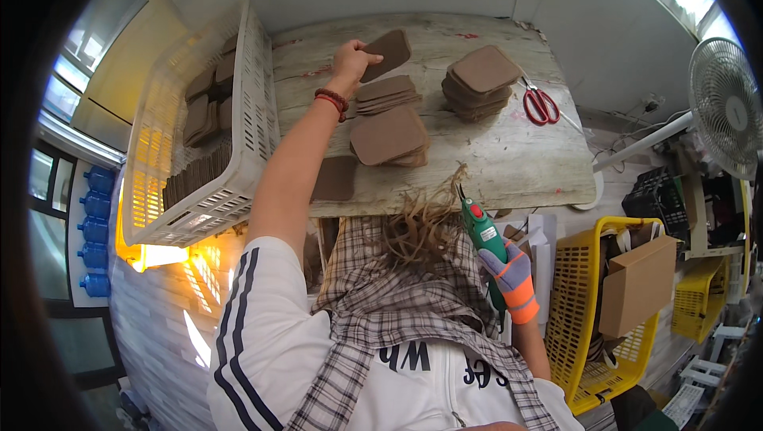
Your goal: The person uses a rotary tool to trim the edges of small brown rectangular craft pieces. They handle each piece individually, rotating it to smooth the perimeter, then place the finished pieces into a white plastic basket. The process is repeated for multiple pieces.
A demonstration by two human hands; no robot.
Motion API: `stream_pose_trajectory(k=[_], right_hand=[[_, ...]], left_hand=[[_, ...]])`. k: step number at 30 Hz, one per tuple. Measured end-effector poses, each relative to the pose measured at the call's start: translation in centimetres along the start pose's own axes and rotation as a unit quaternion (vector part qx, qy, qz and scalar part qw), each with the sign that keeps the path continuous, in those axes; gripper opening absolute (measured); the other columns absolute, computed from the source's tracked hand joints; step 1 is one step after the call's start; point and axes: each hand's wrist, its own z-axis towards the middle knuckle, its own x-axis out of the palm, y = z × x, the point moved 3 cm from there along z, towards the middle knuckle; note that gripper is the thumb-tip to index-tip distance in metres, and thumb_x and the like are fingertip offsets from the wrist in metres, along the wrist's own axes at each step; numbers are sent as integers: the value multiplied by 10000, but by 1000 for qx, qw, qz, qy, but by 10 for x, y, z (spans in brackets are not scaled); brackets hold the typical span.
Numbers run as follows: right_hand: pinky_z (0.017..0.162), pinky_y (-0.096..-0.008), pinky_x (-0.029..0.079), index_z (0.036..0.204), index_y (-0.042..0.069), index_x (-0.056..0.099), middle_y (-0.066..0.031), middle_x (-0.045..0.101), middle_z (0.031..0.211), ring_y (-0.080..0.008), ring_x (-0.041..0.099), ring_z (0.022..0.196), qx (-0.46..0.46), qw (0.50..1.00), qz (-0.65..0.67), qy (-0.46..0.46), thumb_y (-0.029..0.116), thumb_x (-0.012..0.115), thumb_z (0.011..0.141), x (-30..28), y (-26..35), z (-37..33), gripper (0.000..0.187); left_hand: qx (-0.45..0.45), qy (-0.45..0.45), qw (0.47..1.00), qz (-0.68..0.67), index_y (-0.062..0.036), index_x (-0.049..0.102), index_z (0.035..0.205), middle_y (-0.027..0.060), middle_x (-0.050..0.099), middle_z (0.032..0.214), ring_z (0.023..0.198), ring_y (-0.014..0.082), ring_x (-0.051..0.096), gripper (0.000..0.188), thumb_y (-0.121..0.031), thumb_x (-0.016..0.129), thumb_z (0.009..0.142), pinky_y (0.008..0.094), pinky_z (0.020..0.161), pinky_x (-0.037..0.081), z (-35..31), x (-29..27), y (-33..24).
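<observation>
My bare left hand [351,62], with red bead bracelets at the wrist, grips a brown rounded-corner pad [388,56] by its near left edge, over the far part of the table [445,180]. Just below it sit a low stack of pads [387,94] and a second pad stack [389,135]. My right hand [511,281], in a purple and orange glove, is wrapped round a green handheld power tool [482,232] with a red button. The tool's narrow tip points up at the table's front edge, beside curly brown trimmings [417,228] hanging over my plaid apron [405,296].
A taller pad stack [483,73] stands to the right, next to red-handled scissors [541,105]. One pad [335,177] lies near my left arm. A white crate [258,93] of pads is left. On the right are a yellow basket [574,312], a cardboard box [638,284] and a fan [723,109].
</observation>
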Motion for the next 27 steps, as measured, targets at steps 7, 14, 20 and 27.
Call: stream_pose_trajectory(k=[7, 14, 20, 27], right_hand=[[491, -202, 423, 1060, -9, 573, -20, 604, 704, -62, 540, 563, -87, 991, 103, -15, 170, 714, 811, 21, 55, 16, 337], [468, -203, 421, 1054, -4, 568, -21, 607, 698, -70, 545, 534, -113, 986, 118, -43, 154, 708, 817, 27, 71, 2, 318], [469, -206, 429, 1040, -6, 564, -29, 622, 715, -81, 561, 534, -120, 982, 134, -59, 142, 696, 825, 17, 70, -10, 293], [475, -214, 438, 999, -1, 572, -40, 617, 689, -89, 565, 527, -122, 981, 129, -73, 145, 688, 830, 9, 72, -12, 252]], left_hand=[[-20, -21, 783, -621, -25, 481, 1155, 83, 587, 1097, 1015, 235, 571, 377, 23, 638, 815, 352, 915, 482, -148, 35, -59], [-58, 47, 664, -744, -43, 522, 1163, 77, 585, 1154, 1095, 219, 549, 358, 58, 597, 828, 339, 978, 463, -214, 109, -51], [-48, 86, 682, -725, -56, 518, 1182, 73, 575, 1180, 1118, 218, 536, 364, 45, 587, 839, 354, 999, 440, -227, 137, -52], [-65, 136, 724, -674, -86, 482, 1239, 72, 554, 1216, 1140, 228, 524, 406, 37, 559, 859, 374, 1002, 433, -248, 144, -47]])
